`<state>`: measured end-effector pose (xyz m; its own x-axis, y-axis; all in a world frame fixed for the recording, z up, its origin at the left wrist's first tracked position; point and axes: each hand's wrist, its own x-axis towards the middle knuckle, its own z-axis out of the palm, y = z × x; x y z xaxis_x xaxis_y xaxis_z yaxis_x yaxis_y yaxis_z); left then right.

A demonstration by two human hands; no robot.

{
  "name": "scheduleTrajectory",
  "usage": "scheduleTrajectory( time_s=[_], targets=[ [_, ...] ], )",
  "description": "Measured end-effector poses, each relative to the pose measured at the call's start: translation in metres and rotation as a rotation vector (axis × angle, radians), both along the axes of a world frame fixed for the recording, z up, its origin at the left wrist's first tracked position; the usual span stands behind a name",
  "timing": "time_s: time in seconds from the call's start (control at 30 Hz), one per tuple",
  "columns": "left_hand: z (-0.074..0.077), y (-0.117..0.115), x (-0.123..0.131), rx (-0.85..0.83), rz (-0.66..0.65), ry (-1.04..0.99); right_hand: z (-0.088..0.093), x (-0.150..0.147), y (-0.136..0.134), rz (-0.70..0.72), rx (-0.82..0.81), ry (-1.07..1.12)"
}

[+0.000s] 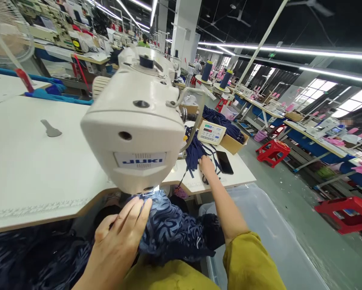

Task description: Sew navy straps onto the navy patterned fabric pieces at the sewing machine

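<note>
My left hand point(123, 225) lies with its fingers stretched flat on a blue wavy-patterned lace garment point(168, 221), just below the needle end of the sewing machine point(135, 129). The garment hangs over the table edge onto my lap, and its far end is dark navy. Out to the right, my right hand point(207, 166) is at a bundle of narrow navy straps point(195, 151), with its fingers bent together on the strap ends. The machine head hides the needle and presser foot.
A black phone point(224, 162) and a control panel point(211, 133) are right of the straps. Behind them stands a cardboard box point(232, 143) with more navy straps. A clear plastic bin point(253, 209) sits below right. A grey flat tool point(50, 129) lies on the white tabletop point(32, 169).
</note>
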<state>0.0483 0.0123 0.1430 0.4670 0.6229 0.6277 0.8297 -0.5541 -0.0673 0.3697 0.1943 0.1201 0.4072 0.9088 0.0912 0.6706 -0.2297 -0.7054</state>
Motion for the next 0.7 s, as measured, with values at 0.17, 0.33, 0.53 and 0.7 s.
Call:
scheduleTrajectory(
  time_s=[0.17,0.33,0.53,0.7],
  targets=[
    [0.012,-0.003,0.005,0.054,-0.029,-0.050,0.026,0.001,-0.017,0.118,0.074,0.262],
    [0.010,-0.009,-0.008,-0.029,-0.207,-0.041,0.043,-0.040,-0.072,0.304,0.073,0.593],
    [0.016,-0.020,-0.007,-0.200,-0.129,0.012,0.045,-0.107,-0.124,0.567,-0.080,1.049],
    [0.027,-0.011,0.002,-0.122,-0.056,-0.028,0.043,-0.128,-0.123,0.636,0.039,0.871]
  ],
)
